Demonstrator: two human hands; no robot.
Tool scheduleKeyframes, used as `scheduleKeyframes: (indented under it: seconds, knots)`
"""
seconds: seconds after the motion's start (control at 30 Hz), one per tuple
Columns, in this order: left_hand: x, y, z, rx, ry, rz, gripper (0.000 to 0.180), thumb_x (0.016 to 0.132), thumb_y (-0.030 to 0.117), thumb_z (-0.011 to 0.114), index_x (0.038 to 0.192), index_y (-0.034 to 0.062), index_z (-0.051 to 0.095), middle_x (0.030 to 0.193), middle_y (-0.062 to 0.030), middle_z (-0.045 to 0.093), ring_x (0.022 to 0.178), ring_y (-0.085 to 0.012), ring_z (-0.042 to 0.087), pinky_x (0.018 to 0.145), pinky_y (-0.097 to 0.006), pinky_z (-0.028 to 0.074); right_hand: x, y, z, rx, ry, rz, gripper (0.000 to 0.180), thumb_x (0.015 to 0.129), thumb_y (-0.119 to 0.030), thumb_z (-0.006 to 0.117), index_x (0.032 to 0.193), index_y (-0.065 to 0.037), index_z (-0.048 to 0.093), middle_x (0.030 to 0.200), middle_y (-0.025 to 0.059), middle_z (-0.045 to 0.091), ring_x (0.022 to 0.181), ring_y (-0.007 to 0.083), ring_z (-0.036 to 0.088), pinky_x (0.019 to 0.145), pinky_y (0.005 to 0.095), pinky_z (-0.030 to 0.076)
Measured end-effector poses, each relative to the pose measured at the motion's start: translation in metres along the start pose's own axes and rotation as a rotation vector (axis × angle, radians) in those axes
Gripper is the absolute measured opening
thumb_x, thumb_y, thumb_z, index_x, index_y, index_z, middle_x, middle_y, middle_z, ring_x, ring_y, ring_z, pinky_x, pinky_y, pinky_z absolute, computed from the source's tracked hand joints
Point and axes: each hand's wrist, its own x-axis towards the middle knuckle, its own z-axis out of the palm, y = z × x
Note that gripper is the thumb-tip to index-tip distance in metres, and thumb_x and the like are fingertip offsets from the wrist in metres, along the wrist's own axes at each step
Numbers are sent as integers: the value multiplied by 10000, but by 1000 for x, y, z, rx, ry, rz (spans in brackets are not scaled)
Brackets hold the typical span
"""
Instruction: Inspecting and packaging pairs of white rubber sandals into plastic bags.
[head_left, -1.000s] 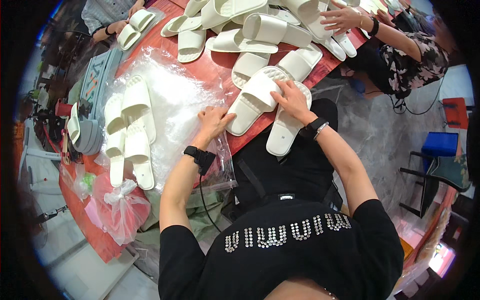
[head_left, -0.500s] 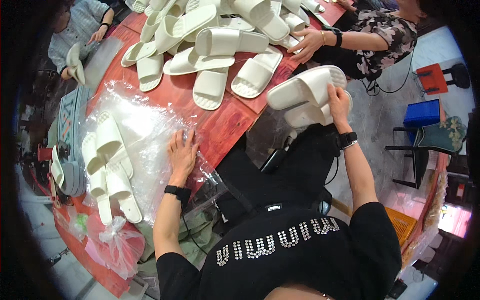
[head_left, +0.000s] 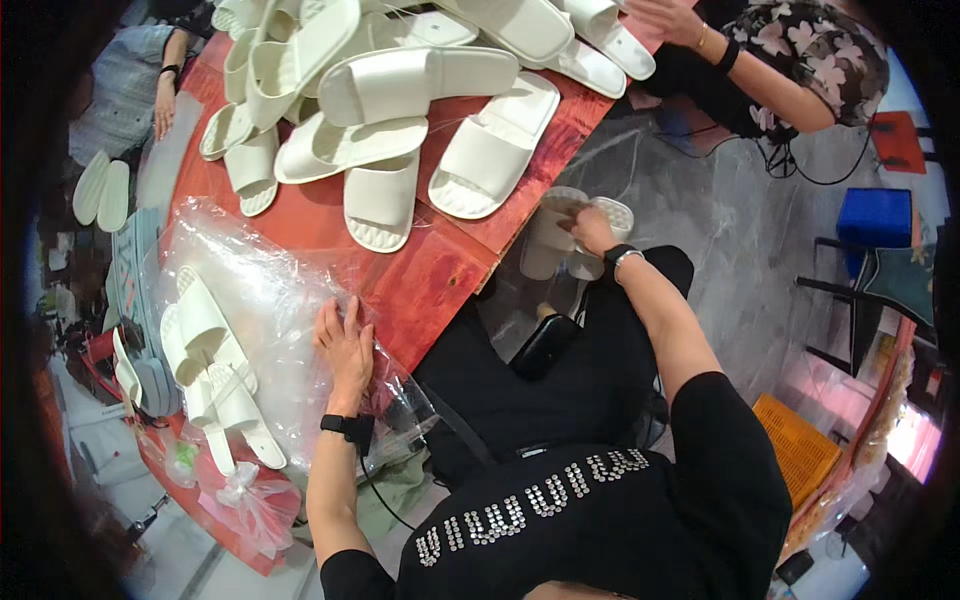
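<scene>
My left hand [head_left: 346, 345] lies with its fingers stretched out on a clear plastic bag [head_left: 255, 265] spread over the red table. On that plastic, to the left of the hand, rest several white slippers [head_left: 205, 330] grouped together. My right hand [head_left: 592, 230] is closed on a pair of white slippers [head_left: 548, 235], low beside the table edge and above my right knee. The fingers of this hand are partly hidden. A large heap of white slippers [head_left: 400, 90] covers the far part of the table, with some nearer ones [head_left: 490, 160] close to its right edge.
The red table [head_left: 420, 290] ends along a slanting edge in front of my legs. One person's hand [head_left: 665, 18] is by the heap at the far right; another's [head_left: 164, 110] is at the far left. An orange crate [head_left: 795, 450] and a blue box [head_left: 873, 217] stand to the right.
My right hand has lowered the pair of slippers from above the table corner to below its edge. My left hand stays on the plastic. The person at far left no longer holds a slipper.
</scene>
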Motion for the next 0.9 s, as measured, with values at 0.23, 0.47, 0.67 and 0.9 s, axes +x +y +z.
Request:
scheduleKeyframes:
  seconds: [0.23,0.47,0.67,0.9]
  knots:
    - [0,-1,1,19,-47,-22,479,809,226,501,1262,127,379,1329,-159,256,1228,-322,204,984,-427,153,12,10,33,-45,-170,29,484,781,-292,511,1246,-205,405,1268,77,419,1174,265,382,892,543,282]
    - [3,1,1,25,-26,10,479,834,240,475,1280,117,349,1338,-159,244,1237,-326,191,990,-434,146,-20,71,-1,542,-8,184,387,804,-251,506,1117,-24,520,1071,147,566,938,294,549,794,358,428]
    - [3,0,5,38,0,14,465,849,260,457,1283,133,347,1340,-152,244,1229,-321,202,992,-435,143,-58,37,-76,1050,1,470,365,836,-270,512,1145,-76,503,949,34,572,789,103,513,629,235,402]
    - [-1,-1,8,18,34,-5,440,850,278,450,1261,135,383,1325,-149,264,1219,-310,221,981,-425,159,-94,-9,-138,1157,40,198,355,844,-278,517,1142,-87,493,1014,-2,533,847,73,493,708,218,386]
